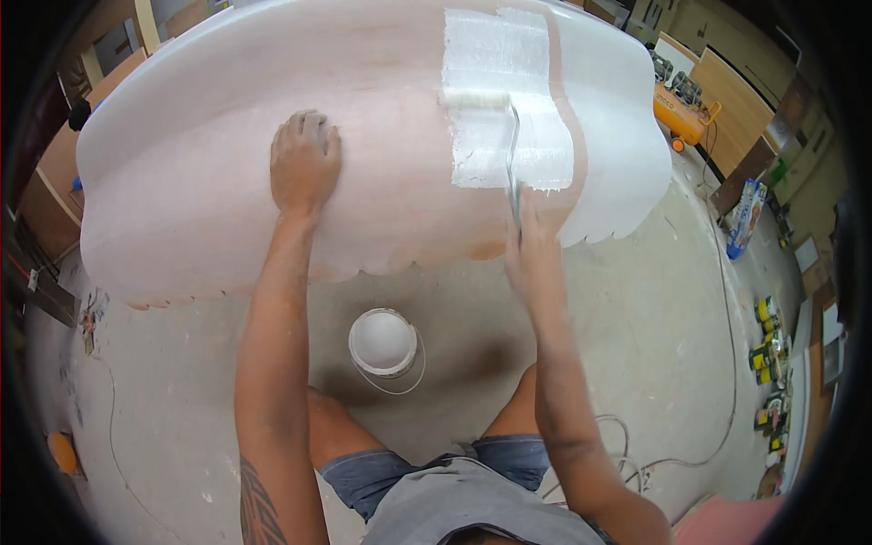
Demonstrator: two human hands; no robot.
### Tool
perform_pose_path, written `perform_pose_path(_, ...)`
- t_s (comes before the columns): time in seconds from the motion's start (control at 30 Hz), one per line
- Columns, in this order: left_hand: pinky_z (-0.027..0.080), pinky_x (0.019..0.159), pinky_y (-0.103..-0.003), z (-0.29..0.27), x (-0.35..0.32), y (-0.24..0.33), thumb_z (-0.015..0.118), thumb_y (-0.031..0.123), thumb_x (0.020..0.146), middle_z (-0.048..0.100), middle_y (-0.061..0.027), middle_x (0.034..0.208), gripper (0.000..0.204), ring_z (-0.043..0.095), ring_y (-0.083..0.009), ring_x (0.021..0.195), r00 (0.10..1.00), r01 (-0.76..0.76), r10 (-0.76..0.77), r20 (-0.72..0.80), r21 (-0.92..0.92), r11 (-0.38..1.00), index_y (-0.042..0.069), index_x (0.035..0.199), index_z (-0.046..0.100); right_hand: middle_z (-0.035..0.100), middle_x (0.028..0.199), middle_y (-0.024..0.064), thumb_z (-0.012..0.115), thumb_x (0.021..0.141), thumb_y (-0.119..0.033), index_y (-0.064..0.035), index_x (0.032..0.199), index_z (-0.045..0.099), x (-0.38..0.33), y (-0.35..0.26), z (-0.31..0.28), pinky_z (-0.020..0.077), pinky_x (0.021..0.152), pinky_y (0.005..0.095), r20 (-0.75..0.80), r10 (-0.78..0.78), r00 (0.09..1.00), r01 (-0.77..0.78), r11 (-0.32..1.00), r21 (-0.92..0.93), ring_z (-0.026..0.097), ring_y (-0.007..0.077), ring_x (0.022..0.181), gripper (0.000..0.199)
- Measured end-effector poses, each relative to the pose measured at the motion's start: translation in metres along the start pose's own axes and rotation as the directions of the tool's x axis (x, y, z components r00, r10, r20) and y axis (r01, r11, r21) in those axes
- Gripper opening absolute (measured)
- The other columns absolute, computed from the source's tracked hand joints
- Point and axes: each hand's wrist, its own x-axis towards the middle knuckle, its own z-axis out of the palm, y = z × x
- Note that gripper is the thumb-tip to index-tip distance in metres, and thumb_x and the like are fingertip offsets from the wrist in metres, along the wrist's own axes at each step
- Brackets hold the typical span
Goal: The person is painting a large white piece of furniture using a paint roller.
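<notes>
A large curved panel (391,182) with a scalloped near edge spans the space in front of me. Its middle is pinkish and its right end is white. My left hand (306,163) lies palm down on the pinkish part, fingers laid out and holding nothing. In my right hand (534,247), blurred by motion, is the handle of a paint roller (513,150). The roller's white sleeve touches the panel at the left side of a wet-looking white paint patch (495,54). A white bucket (385,373) holding white paint stands on the floor below, its wire handle hanging down.
An orange air compressor (677,116) stands at the far right. Closer along that side are a blue and white bag (747,218) and several yellow-green and dark cans (766,359). A hose (731,372) curves over the concrete floor (209,409). Wooden boards (740,100) lean behind the compressor.
</notes>
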Motion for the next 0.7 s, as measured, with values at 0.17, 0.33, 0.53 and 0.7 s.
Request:
perform_pose_path(0.17,0.048,0.102,-0.042,0.002,0.0,0.002,0.059,0.028,0.098,0.065,-0.0043,0.123,0.025,0.059,-0.0276,0.118,0.999,0.037,-0.037,0.014,-0.021,0.999,0.01,0.113,0.066,0.068,0.107,0.0309,0.055,0.098,-0.016,0.0042,0.144,0.047,0.164,-0.014,0.005,0.0511,0.09,0.0536,-0.04,0.036,0.999,-0.042,0.983,-0.177,0.066,0.0474,0.102,0.051)
perform_pose_path(0.33,0.048,0.102,-0.042,-0.002,0.003,0.006,0.058,0.026,0.098,0.065,-0.0039,0.123,0.023,0.059,-0.0275,0.118,1.0,0.022,-0.021,0.023,-0.046,0.999,0.01,0.113,0.067,0.069,0.11,0.0278,0.052,0.099,-0.017,-0.0033,0.153,0.038,0.197,-0.01,-0.006,0.0534,0.091,0.0536,0.049,0.078,0.996,-0.068,0.98,-0.189,0.067,0.0455,0.103,0.058)
perform_pose_path(0.53,0.048,0.102,-0.042,-0.005,0.002,-0.001,0.057,0.025,0.098,0.065,-0.0042,0.123,0.023,0.059,-0.0278,0.118,1.0,0.022,-0.022,0.018,-0.009,1.0,0.01,0.113,0.067,0.068,0.109,0.0287,0.05,0.101,-0.009,-0.007,0.152,0.044,0.012,-0.002,-0.034,0.0508,0.086,0.0543,0.16,0.193,0.968,-0.191,0.981,-0.033,0.064,0.0486,0.1,0.052)
perform_pose_path(0.7,0.047,0.104,-0.042,0.0,0.003,0.009,0.06,0.026,0.097,0.065,-0.0059,0.123,0.024,0.059,-0.0285,0.119,1.0,0.013,-0.013,0.0,-0.036,0.999,0.009,0.111,0.067,0.067,0.116,0.0248,0.058,0.1,-0.008,-0.0084,0.153,0.045,-0.116,0.01,-0.075,0.0519,0.083,0.0477,0.158,0.302,0.94,-0.298,0.953,-0.053,0.067,0.0418,0.096,0.055)
